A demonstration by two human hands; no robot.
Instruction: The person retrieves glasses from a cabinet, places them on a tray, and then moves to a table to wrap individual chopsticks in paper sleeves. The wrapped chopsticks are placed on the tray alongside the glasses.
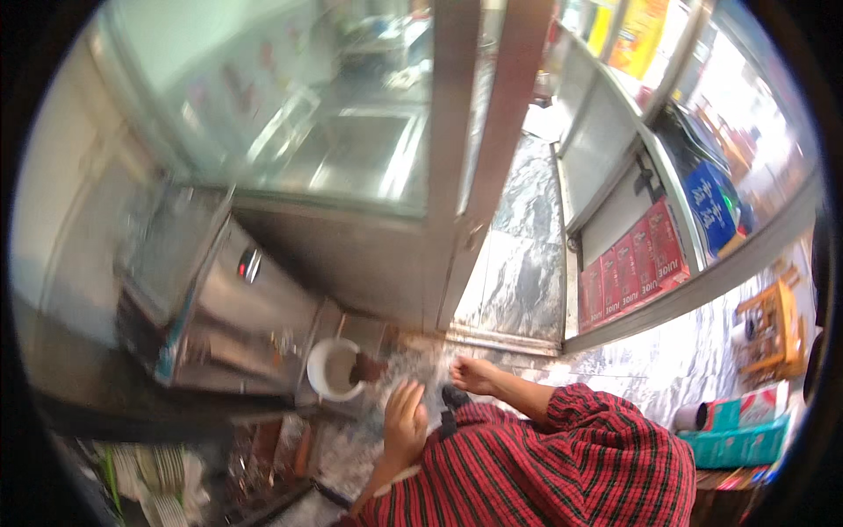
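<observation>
My left hand (404, 421) is raised in front of my body, its fingers together and extended, and I see nothing in it. To its right, my right hand (473, 376) has its fingers curled; whether something small is inside cannot be told. The two hands are apart. Just left of my left hand, a white bucket (325, 370) stands on the floor, with a dark brown object (366, 370) at its right rim. Blur hides the finer detail there.
A metal cabinet (250, 309) with a small red light stands at the left. Ahead are a glass partition (369, 151) and a doorway with a marbled floor (520, 263). Red cartons (632, 263) line the right side. Teal packages (734, 440) lie on a table at the lower right, near wooden stools (774, 326).
</observation>
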